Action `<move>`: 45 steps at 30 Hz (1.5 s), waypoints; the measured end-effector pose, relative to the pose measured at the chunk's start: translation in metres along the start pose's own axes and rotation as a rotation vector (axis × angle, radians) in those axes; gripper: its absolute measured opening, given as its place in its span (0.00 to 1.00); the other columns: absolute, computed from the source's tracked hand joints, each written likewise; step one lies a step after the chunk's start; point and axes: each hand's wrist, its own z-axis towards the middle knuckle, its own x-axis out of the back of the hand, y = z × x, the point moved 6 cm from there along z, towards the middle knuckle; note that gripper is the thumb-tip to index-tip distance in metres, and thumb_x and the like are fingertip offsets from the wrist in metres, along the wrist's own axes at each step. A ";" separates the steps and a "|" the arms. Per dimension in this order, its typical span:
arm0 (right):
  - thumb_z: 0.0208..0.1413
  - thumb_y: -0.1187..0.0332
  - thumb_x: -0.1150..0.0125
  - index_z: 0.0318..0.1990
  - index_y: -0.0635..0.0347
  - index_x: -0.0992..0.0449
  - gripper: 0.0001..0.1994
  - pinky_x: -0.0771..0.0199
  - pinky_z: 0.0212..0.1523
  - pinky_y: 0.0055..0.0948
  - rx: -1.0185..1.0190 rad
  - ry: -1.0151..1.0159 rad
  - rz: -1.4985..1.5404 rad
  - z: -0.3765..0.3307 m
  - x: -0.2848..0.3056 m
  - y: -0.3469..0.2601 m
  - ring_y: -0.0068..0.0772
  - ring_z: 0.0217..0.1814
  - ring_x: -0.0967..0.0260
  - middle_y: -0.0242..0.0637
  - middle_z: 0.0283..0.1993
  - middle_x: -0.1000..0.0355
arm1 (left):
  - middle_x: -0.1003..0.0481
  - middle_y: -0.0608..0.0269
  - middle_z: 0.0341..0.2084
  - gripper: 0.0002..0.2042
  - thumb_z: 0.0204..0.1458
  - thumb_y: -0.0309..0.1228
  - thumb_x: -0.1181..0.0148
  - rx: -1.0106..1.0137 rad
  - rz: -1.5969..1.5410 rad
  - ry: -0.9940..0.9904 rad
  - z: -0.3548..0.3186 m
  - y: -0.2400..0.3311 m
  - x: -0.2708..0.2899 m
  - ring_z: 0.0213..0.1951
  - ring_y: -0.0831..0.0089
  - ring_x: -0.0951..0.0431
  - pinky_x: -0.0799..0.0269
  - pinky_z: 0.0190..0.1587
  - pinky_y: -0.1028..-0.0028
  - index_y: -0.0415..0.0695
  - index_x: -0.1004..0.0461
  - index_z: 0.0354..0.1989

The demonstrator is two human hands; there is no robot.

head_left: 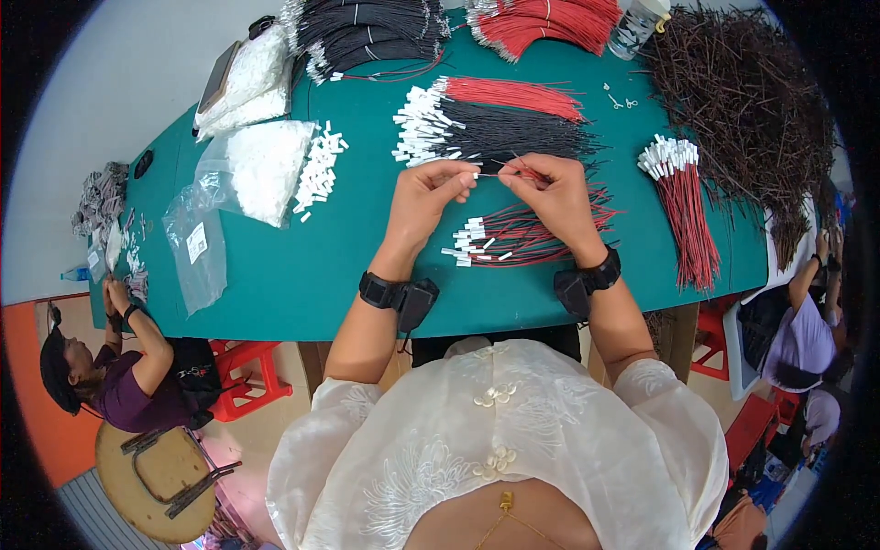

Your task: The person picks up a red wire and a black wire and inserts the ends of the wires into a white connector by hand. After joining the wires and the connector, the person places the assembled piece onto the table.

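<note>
Over the green table, my left hand [426, 197] pinches a small white connector [476, 175] between thumb and fingertips. Close to its right, my right hand [553, 192] is closed on thin wire, a dark strand and some red showing at the fingers. Whether the wire end touches the connector is too small to tell. Just beyond both hands lies a stack of black wires [513, 130] and red wires [513, 95], with white connectors on their left ends. Below the hands rests a loose pile of red and black wires [527, 234], also ending in white connectors.
Left of my hands are a bag of white connectors [268, 170], loose connectors [318, 170] and a clear bag [197, 257]. Thick wire bundles [371, 27] line the far edge. On the right lie a red wire bundle [683, 215] and a brown tangled heap [742, 92]. Other people sit nearby.
</note>
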 end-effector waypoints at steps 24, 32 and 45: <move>0.51 0.71 0.31 0.35 0.65 0.18 0.07 0.38 0.23 0.23 0.061 0.034 0.015 -0.003 -0.010 -0.005 0.17 0.21 0.36 0.37 0.24 0.24 | 0.19 0.60 0.30 0.07 0.55 0.24 0.35 0.022 -0.110 -0.014 -0.001 -0.008 -0.008 0.30 0.78 0.21 0.24 0.35 0.80 0.34 0.20 0.40; 0.53 0.74 0.33 0.36 0.69 0.19 0.07 0.30 0.30 0.20 -0.005 -0.038 -0.049 -0.001 -0.007 -0.002 0.17 0.30 0.27 0.38 0.30 0.21 | 0.19 0.60 0.30 0.07 0.56 0.23 0.36 0.033 -0.111 -0.002 -0.001 -0.009 -0.011 0.30 0.78 0.21 0.24 0.34 0.79 0.34 0.20 0.40; 0.61 0.67 0.41 0.30 0.70 0.24 0.13 0.32 0.28 0.37 0.171 -0.301 -0.347 0.003 0.001 0.004 0.44 0.23 0.29 0.48 0.24 0.26 | 0.21 0.57 0.27 0.04 0.48 0.26 0.33 -0.143 0.754 -0.187 -0.011 0.007 -0.018 0.25 0.71 0.22 0.27 0.29 0.73 0.39 0.19 0.31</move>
